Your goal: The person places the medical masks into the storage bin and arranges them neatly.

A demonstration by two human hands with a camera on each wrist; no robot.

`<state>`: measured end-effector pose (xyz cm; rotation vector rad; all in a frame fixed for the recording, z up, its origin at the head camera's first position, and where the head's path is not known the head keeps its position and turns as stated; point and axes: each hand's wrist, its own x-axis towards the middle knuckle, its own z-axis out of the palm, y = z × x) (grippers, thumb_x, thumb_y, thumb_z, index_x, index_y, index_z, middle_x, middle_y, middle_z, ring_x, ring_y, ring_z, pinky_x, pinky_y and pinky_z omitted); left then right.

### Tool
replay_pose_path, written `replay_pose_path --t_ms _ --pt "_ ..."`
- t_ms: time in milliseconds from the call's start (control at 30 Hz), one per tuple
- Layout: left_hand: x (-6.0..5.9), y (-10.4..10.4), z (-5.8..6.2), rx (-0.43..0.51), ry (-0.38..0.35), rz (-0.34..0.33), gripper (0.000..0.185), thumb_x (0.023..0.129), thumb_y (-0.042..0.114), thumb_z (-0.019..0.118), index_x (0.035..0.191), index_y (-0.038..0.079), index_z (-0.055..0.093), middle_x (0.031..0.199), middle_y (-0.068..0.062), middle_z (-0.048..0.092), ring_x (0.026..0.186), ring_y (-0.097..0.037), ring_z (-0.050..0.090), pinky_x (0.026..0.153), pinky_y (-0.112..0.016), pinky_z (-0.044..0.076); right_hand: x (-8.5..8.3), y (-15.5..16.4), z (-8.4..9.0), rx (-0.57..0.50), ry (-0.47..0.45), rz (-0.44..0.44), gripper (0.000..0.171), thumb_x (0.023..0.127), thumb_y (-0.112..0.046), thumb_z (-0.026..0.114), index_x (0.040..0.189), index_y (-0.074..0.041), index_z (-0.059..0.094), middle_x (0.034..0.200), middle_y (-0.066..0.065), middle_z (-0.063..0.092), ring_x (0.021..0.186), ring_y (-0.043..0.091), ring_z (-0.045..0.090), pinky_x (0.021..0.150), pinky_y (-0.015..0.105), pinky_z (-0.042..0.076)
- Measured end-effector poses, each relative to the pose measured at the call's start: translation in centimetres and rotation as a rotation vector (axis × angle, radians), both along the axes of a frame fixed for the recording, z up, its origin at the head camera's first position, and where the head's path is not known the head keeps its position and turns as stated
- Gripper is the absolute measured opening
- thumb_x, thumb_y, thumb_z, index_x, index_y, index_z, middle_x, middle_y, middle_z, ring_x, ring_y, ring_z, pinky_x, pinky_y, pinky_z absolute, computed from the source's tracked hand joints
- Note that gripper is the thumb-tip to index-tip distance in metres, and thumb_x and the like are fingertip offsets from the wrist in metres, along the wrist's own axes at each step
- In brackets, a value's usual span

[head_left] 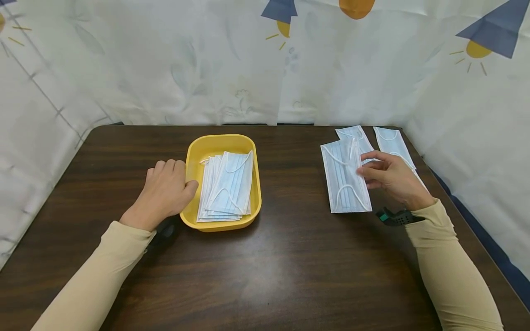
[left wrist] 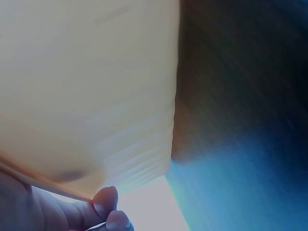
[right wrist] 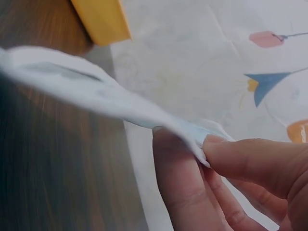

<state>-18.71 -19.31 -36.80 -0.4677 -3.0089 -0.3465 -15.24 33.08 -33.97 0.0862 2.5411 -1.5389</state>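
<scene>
At the left side of a yellow plastic tub [head_left: 221, 143], my left hand [head_left: 165, 191] grips the rim, its thumb lying over the edge. In the left wrist view the tub's wall [left wrist: 96, 106] fills much of the frame, with fingertips [left wrist: 106, 199] by its rim. Several light-blue face masks [head_left: 233, 184] with white ear loops lie stacked inside the tub. My right hand [head_left: 391, 179] pinches one face mask [head_left: 345, 184] by its right edge, over the table right of the tub. Thumb and fingers close on that mask's edge [right wrist: 192, 134] in the right wrist view.
Behind the right hand, more face masks lie on the dark wooden table [head_left: 265, 276], one [head_left: 354, 132] partly covered by the held mask and another [head_left: 388, 140] near the right edge. A patterned white curtain [head_left: 232, 59] hangs along the back and sides.
</scene>
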Motion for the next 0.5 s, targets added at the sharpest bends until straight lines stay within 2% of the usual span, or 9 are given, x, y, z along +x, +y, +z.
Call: replay_pose_path --t_ms 200,500 --pt "0.0 0.1 0.2 -0.012 -0.029 0.009 0.032 0.095 0.025 0.042 0.096 -0.006 0.051 0.085 -0.017 0.048 0.084 -0.036 0.042 0.072 -0.043 0.032 0.0 -0.9 0.3 0.014 0.033 0.000 0.038 0.096 -0.022 0.073 0.129 -0.013 0.058 0.095 -0.012 0.073 0.083 0.008 0.070 0.075 0.026 0.062" --pt "0.0 0.1 0.1 -0.007 -0.023 0.004 0.031 0.095 0.025 0.043 0.094 -0.005 0.051 0.083 -0.016 0.048 0.083 -0.035 0.042 0.071 -0.042 0.031 0.0 -2.4 1.6 0.059 0.042 -0.006 0.043 0.094 -0.024 0.076 0.131 -0.010 0.058 0.097 -0.009 0.073 0.085 0.013 0.072 0.076 0.031 0.062"
